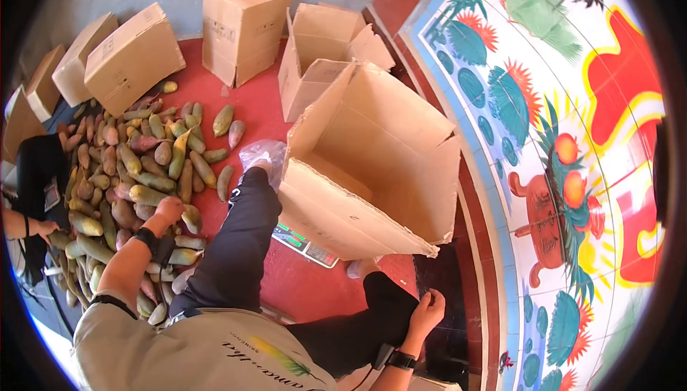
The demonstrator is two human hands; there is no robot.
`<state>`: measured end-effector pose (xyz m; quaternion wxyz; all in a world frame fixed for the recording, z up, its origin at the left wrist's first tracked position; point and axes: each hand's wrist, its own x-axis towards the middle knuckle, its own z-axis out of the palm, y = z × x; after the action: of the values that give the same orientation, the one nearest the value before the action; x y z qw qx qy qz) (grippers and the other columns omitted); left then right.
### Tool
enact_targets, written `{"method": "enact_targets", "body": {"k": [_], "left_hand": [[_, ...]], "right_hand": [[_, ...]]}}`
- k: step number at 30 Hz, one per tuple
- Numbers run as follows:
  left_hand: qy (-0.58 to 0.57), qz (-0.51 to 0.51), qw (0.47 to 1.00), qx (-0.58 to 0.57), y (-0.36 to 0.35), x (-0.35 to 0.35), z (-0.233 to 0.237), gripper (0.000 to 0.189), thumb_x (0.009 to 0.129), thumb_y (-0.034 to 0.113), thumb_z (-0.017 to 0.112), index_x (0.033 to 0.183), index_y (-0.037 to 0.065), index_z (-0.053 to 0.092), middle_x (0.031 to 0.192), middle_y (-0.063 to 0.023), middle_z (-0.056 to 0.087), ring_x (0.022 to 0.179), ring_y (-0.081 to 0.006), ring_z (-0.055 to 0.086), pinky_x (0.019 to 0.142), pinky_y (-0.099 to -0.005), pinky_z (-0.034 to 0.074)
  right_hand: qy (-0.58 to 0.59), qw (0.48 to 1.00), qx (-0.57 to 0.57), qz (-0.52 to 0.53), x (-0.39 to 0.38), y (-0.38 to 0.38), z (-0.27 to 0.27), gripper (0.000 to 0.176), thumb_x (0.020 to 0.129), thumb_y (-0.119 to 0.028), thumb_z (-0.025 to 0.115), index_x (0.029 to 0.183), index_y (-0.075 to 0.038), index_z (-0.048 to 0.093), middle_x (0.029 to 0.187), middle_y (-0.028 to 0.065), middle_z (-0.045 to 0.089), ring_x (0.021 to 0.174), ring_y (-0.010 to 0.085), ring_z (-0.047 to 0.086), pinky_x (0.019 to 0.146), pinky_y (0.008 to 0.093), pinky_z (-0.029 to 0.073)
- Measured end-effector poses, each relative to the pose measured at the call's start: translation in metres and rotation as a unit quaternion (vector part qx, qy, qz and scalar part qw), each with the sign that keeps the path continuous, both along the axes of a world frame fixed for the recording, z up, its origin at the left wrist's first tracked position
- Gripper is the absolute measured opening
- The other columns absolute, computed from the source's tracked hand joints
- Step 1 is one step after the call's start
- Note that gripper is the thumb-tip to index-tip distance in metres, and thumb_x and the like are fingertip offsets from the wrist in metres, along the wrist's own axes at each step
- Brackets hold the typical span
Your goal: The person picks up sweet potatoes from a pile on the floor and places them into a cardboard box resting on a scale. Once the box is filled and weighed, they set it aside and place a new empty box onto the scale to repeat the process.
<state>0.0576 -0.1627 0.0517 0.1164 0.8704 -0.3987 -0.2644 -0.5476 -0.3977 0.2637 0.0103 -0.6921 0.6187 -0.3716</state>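
My left hand [170, 208] reaches into a heap of long, plump vegetables [111, 215], green, yellow and reddish, on the red floor. Its fingers are curled down; a yellow-green vegetable [192, 219] lies right beside it, and whatever is under the fingers is hidden. My right hand [428, 312] is by my bent right knee, fingers loosely apart, holding nothing. In front of me stands a large cardboard box [343, 208] with its top open and bare cardboard showing inside. Partly under that box is a scale [304, 246] with a lit green display.
Another open carton [315, 40] and a closed carton [240, 33] stand behind. More cartons [136, 58] lean at the back left. At the far left is another person's hand [44, 229] by the heap. A painted tile wall [501, 104] runs along the right.
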Motion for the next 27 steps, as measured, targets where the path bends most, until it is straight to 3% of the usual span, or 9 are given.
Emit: {"method": "enact_targets", "body": {"k": [1,4,8,12,14,19,22,23,27], "left_hand": [[0.198,0.275,0.938,-0.073,-0.022,-0.036,0.078,0.012,0.080,0.017,0.060,0.077,0.006,0.065,0.061,-0.0088,0.058,0.059,-0.0184,0.060,0.056,-0.0324,0.048],[0.144,0.145,0.946,-0.251,-0.025,-0.012,0.076,0.017,0.083,0.014,0.058,0.069,0.005,0.057,0.055,-0.0038,0.052,0.049,-0.0121,0.051,0.048,-0.0273,0.042],[0.142,0.131,0.909,-0.370,-0.060,-0.042,0.198,0.026,0.089,0.016,0.054,0.065,0.006,0.051,0.057,-0.0010,0.054,0.048,-0.0067,0.045,0.044,-0.0225,0.032],[0.220,0.147,0.824,-0.501,-0.089,-0.059,0.280,0.024,0.092,0.018,0.051,0.070,0.009,0.052,0.056,0.0020,0.050,0.050,-0.0038,0.043,0.046,-0.0188,0.029],[0.217,0.065,0.799,-0.557,-0.099,-0.051,0.296,0.024,0.094,0.021,0.048,0.075,0.008,0.054,0.064,-0.0021,0.060,0.047,-0.0021,0.035,0.047,-0.0169,0.029],[0.199,-0.005,0.777,-0.598,-0.125,-0.096,0.378,0.026,0.095,0.021,0.046,0.073,0.008,0.051,0.065,-0.0043,0.060,0.052,-0.0047,0.045,0.050,-0.0179,0.032],[0.244,-0.078,0.731,-0.632,-0.150,-0.111,0.396,0.028,0.095,0.022,0.046,0.071,0.008,0.049,0.061,-0.0040,0.056,0.056,-0.0086,0.050,0.055,-0.0206,0.037],[0.267,-0.101,0.714,-0.639,-0.159,-0.117,0.397,0.026,0.094,0.020,0.048,0.073,0.007,0.053,0.058,-0.0041,0.056,0.051,-0.0061,0.042,0.054,-0.0210,0.038],[0.301,-0.159,0.746,-0.573,-0.189,-0.144,0.396,0.027,0.094,0.022,0.048,0.073,0.007,0.054,0.060,-0.0056,0.059,0.049,-0.0052,0.040,0.049,-0.0195,0.035]], "right_hand": [[-0.005,1.000,0.005,0.001,0.000,0.000,0.000,0.012,0.078,-0.004,0.055,0.086,0.003,0.060,0.081,0.0173,0.059,0.074,0.0327,0.058,0.068,0.0388,0.046],[-0.012,1.000,0.010,-0.005,-0.004,-0.001,-0.004,0.012,0.078,-0.003,0.055,0.086,0.003,0.060,0.080,0.0167,0.058,0.071,0.0315,0.058,0.065,0.0386,0.046],[-0.020,1.000,0.015,0.006,-0.003,0.000,-0.002,0.012,0.078,-0.003,0.055,0.087,0.002,0.061,0.081,0.0165,0.058,0.071,0.0308,0.058,0.064,0.0378,0.047],[-0.027,1.000,0.003,0.001,-0.001,0.003,0.000,0.011,0.079,-0.005,0.055,0.087,0.001,0.061,0.081,0.0149,0.059,0.069,0.0278,0.059,0.062,0.0354,0.047],[-0.020,1.000,0.009,-0.002,-0.001,0.005,0.001,0.011,0.080,-0.005,0.056,0.088,0.001,0.060,0.082,0.0155,0.058,0.070,0.0290,0.059,0.062,0.0362,0.047],[-0.017,1.000,0.004,-0.003,0.004,0.006,0.002,0.009,0.080,-0.007,0.057,0.086,-0.001,0.061,0.081,0.0137,0.058,0.069,0.0272,0.059,0.061,0.0359,0.047],[-0.015,1.000,0.001,-0.011,0.005,0.006,0.000,0.009,0.079,-0.007,0.057,0.085,-0.002,0.061,0.081,0.0131,0.059,0.069,0.0281,0.060,0.060,0.0366,0.047],[-0.006,1.000,-0.001,-0.008,0.005,0.006,0.000,0.010,0.079,-0.007,0.057,0.086,-0.002,0.061,0.082,0.0140,0.059,0.070,0.0294,0.060,0.061,0.0366,0.048],[0.011,1.000,-0.011,-0.002,0.005,0.005,-0.001,0.012,0.078,-0.009,0.057,0.087,-0.001,0.060,0.082,0.0153,0.059,0.072,0.0324,0.059,0.062,0.0391,0.047]]}}
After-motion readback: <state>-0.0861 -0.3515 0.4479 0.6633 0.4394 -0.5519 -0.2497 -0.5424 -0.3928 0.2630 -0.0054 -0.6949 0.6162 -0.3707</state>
